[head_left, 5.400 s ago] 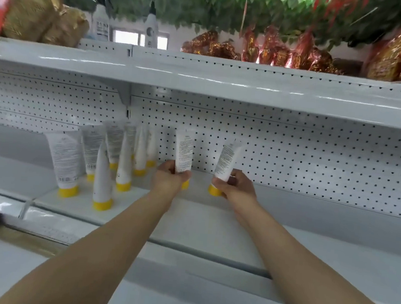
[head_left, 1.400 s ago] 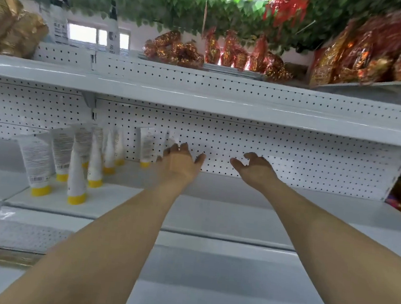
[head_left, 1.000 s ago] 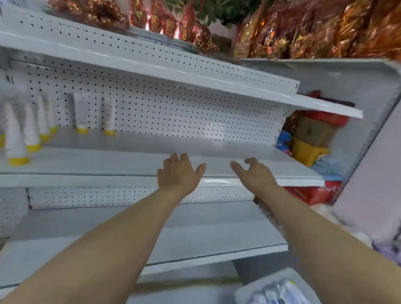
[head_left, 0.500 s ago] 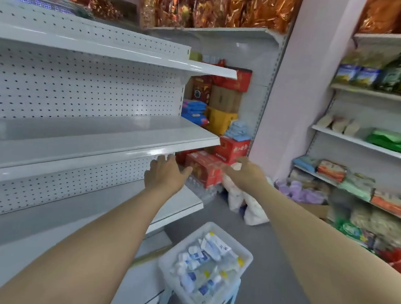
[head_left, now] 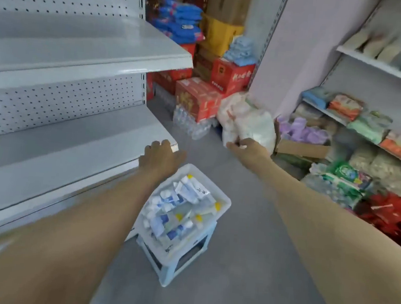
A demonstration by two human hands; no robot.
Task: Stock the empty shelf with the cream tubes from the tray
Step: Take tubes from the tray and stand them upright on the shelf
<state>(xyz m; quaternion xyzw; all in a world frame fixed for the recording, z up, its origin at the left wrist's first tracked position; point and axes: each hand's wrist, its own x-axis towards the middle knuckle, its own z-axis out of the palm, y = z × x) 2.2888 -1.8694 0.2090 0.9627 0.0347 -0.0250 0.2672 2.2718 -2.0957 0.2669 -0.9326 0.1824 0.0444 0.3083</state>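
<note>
Over far rim of tray (head_left: 225, 201) | left grip (head_left: 162, 159) is held spread, nothing clasped | right grip (head_left: 248, 149) is held loosely curled, nothing clasped | cream tubes (head_left: 185, 200) are piled in tray

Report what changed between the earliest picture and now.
Both hands let go of the two tubes they were standing on the shelf. The left hand and right hand, now empty and open, swung right and down toward the tray of cream tubes. Unchanged: the tray stays on the stool.
</note>
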